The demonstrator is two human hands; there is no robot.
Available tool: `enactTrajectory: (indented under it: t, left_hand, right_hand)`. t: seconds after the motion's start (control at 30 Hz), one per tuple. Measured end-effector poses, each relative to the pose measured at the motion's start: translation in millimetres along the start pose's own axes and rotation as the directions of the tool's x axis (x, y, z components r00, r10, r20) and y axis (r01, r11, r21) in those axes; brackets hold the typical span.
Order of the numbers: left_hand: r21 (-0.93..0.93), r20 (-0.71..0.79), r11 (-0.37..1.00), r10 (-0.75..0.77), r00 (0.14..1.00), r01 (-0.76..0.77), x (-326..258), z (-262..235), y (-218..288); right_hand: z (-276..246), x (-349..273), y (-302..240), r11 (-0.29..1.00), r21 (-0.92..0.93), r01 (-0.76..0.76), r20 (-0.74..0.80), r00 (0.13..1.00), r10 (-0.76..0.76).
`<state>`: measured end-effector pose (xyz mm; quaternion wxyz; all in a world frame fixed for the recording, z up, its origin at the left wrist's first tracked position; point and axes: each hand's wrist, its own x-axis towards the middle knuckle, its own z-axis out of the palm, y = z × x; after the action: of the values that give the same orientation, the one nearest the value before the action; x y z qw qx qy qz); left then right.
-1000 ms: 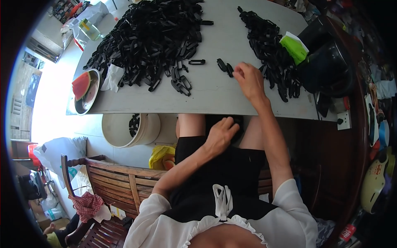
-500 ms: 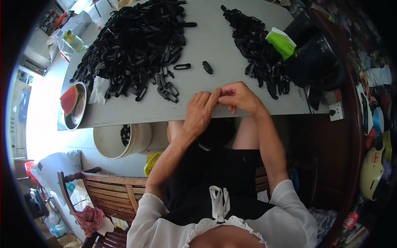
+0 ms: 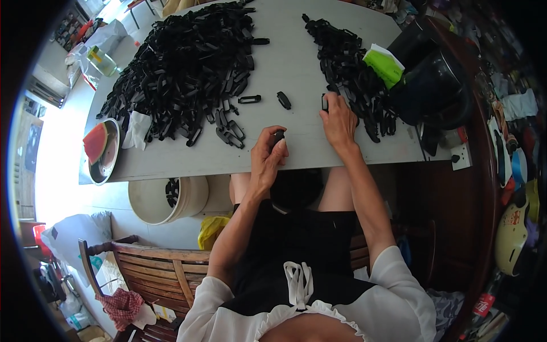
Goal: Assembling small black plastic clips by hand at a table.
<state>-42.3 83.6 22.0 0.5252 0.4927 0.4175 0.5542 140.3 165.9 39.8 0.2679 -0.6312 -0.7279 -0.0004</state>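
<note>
Near the front edge of the pale grey table [image 3: 171,162], the person's two hands have drawn apart since half a second ago, when they were pressed together over one spot. The left hand [image 3: 268,157] now stays at that edge, its fingers pinched around a small black plastic piece [image 3: 277,135] held just above the tabletop. The right hand [image 3: 339,121] has moved out toward the table's right side and lies with its fingertips on another small black piece [image 3: 325,102] at the near fringe of the smaller heap of black plastic parts [image 3: 350,68]; whether it has closed on that piece or only touches it I cannot tell. Judging from this, one piece has been kept in the left hand while the right goes for a mate to it, so the work looks to be a repeated joining of parts, with most of the stock unworked.

A much larger heap of black plastic loops [image 3: 182,68] covers the table's far left part, and a few loose pieces [image 3: 249,99] lie between the heaps. At the left edge a metal bowl with a watermelon slice [image 3: 99,149] sits beside a crumpled white tissue [image 3: 137,128]. A green packet [image 3: 383,65] and a black pot [image 3: 433,85] stand at the right edge. Below the front edge stands a white bucket [image 3: 165,199], beside a wooden bench [image 3: 148,268].
</note>
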Motion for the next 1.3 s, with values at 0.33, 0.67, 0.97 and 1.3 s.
enactTrajectory:
  t: [0.33, 0.67, 0.97, 1.3]
  left_hand:
    - [-0.094, 0.079, 0.995, -0.004, 0.997, 0.012, 1.5, -6.1, -8.3]
    - [-0.245, 0.062, 0.967, -0.06, 0.996, 0.073, 0.3, -7.2, 5.1]
    - [-0.469, 0.115, 0.861, -0.161, 0.98, 0.197, -22.7, 8.0, 22.0]
    - [-0.339, 0.058, 0.935, -0.085, 0.995, 0.1, -47.9, 14.4, 20.1]
  right_hand:
    - [4.3, 4.9, 18.1, 0.989, 0.12, -0.088, -0.046, 0.994, 0.094]
    - [-21.2, -22.2, 13.8, 0.145, 0.926, -0.348, 0.334, 0.936, 0.11]
    - [-53.9, -61.4, -45.9, 0.041, 0.801, -0.597, 0.595, 0.786, -0.169]
    - [-59.0, -88.7, -69.5, 0.837, 0.47, 0.279, -0.001, 0.949, -0.315]
